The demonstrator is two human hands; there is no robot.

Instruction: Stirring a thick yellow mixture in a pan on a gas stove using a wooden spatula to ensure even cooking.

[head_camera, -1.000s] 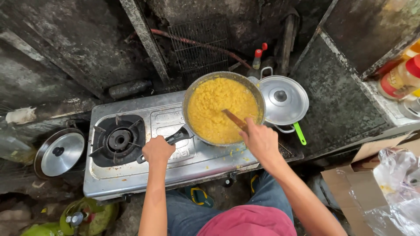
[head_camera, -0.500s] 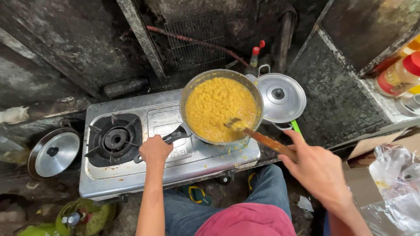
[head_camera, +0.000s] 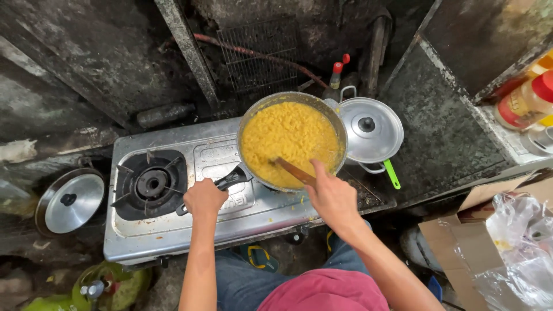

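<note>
Fingers of the left hand [head_camera: 204, 198] wrap the black pan handle [head_camera: 230, 178] to steady the round metal pan of yellow food [head_camera: 291, 141] on the steel two-burner stove [head_camera: 173, 224], while right hand [head_camera: 333, 198] fingers clamp the wooden spatula [head_camera: 291, 170], blade angled into the food.

A two-burner steel stove [head_camera: 173, 201] sits low against a soot-blackened, stained wall [head_camera: 75, 52]. Behind the stove a wire grill rack [head_camera: 259, 55] leans on that wall, crossed by a reddish hose [head_camera: 253, 55]. Right of the stove runs a dark, grimy stone counter [head_camera: 443, 126]. Left of the stove a round metal lid [head_camera: 70, 200] rests on the dirty ground. Below the stove's left corner stands a green gas cylinder [head_camera: 103, 288]. Light is dim and even.
</note>
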